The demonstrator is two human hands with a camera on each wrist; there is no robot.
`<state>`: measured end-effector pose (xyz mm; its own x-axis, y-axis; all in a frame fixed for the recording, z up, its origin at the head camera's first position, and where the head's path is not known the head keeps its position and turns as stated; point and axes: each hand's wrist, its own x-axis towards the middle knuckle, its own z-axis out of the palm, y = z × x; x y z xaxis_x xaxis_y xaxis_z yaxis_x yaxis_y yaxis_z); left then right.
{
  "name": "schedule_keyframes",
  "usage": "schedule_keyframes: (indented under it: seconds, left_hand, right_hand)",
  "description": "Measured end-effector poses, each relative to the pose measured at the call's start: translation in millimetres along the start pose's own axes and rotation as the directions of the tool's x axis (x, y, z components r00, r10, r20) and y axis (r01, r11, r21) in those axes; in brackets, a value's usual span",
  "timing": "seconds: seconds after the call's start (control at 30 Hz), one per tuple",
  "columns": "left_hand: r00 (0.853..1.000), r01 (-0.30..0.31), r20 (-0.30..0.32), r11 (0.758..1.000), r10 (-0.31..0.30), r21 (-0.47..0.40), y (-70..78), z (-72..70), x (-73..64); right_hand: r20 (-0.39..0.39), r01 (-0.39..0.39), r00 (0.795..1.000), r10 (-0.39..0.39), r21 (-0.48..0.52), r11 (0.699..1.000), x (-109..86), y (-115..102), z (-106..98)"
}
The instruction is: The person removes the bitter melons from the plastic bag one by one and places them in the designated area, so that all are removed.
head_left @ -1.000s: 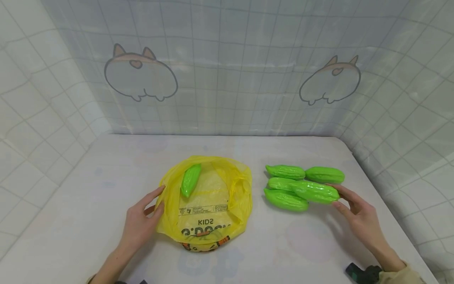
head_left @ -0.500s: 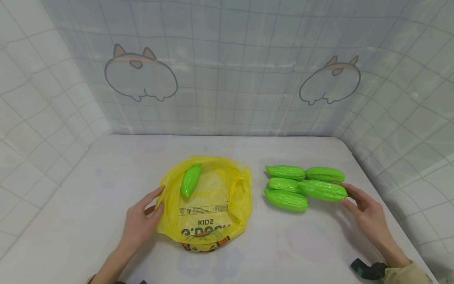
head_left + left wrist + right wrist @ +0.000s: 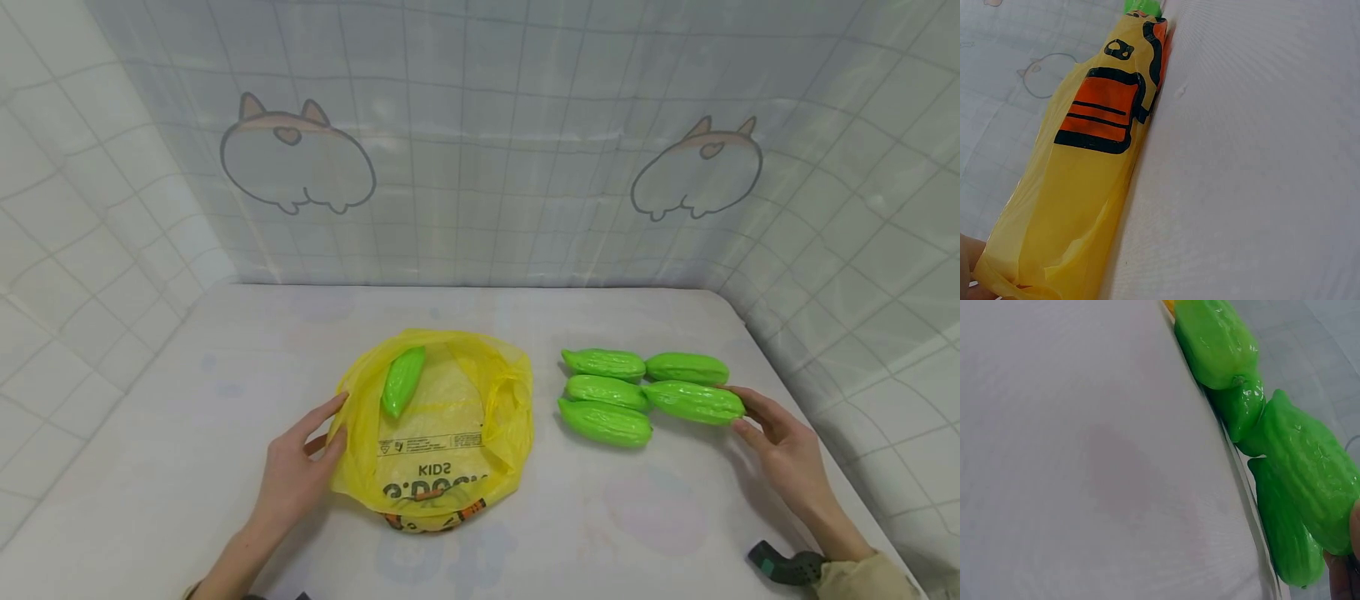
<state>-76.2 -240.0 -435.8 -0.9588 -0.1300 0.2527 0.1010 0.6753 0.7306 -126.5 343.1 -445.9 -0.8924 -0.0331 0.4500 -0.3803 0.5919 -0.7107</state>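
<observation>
My left hand (image 3: pixel 300 467) pinches the left rim of a yellow plastic bag (image 3: pixel 360 475), whose mouth faces up and wide. Inside the bag lies one glossy green toy bitter melon (image 3: pixel 403 382). To the right, my right hand (image 3: pixel 787 450) grips the right end of another bitter melon (image 3: pixel 693 402) between thumb and fingers. In the right wrist view this held bitter melon (image 3: pixel 1310 475) is tilted and partly overlaps one behind it. Only a bit of my left hand (image 3: pixel 969 262) shows in the left wrist view, at the bag's edge.
Several more bitter melons lie beside the held one: a back-left one (image 3: pixel 603 363), a back-right one (image 3: pixel 686 368), a middle one (image 3: pixel 603 392) and a front one (image 3: pixel 606 423). The white table (image 3: pixel 570 517) meets a tiled-pattern curtain (image 3: pixel 495 208) behind.
My right hand has moved the gripped bitter melon to the right and slightly back, off the middle one it overlapped. My left hand and the bag stay where they were.
</observation>
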Motion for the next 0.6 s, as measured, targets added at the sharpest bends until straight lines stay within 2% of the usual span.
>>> schedule_keyframes:
  seconds: [0.3,0.6]
  left_hand:
    - [1.000,-0.006,-0.002,1.000,0.006,-0.006,-1.2,0.2,0.3]
    - [1.000,0.005,-0.001,1.000,-0.005,0.005,-1.8,0.5,-0.6]
  right_hand:
    - [0.000,-0.030,1.000,0.030,-0.053,0.998,-3.2,7.4,0.6]
    - [0.023,-0.118,0.992,0.121,-0.124,0.985,-5.4,13.6,2.2]
